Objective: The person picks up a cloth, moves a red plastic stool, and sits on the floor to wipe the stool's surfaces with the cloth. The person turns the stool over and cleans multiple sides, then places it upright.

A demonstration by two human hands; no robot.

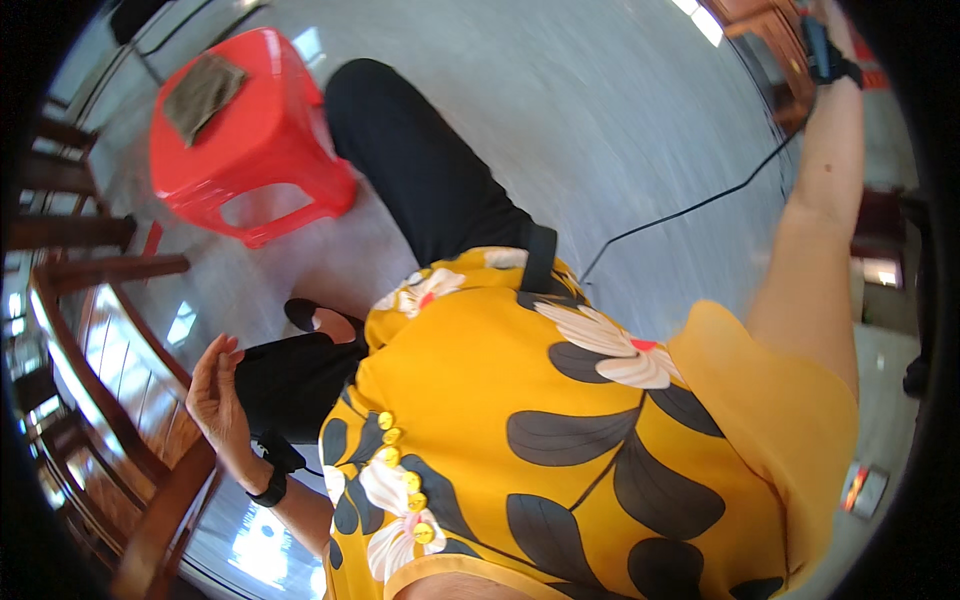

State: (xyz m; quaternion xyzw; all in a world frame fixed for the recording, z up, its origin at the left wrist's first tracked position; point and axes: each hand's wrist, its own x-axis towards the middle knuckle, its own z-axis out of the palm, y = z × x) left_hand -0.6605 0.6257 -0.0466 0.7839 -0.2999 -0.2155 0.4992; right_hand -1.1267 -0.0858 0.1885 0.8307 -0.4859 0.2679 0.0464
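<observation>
My left hand [217,405] is raised beside a wooden chair [135,420], its fingers drawn together and nothing visible in them. A black strap with a small black device [274,465] circles that wrist. Far out to the upper right, my right arm reaches toward carved wooden furniture [772,45]. Only part of my right hand [829,30] shows at the rim, so its fingers and anything in them are hidden. It too wears a black wrist strap [847,75]. Before me stands a red plastic stool [262,142] with a folded brown cloth [202,97] on its seat.
A thin black cable [675,214] runs from near my right wrist down toward my waist. More wooden slats [67,176] line the left edge. My black-trousered knee [375,97] is close to the stool. Shiny grey floor [600,112] lies beneath.
</observation>
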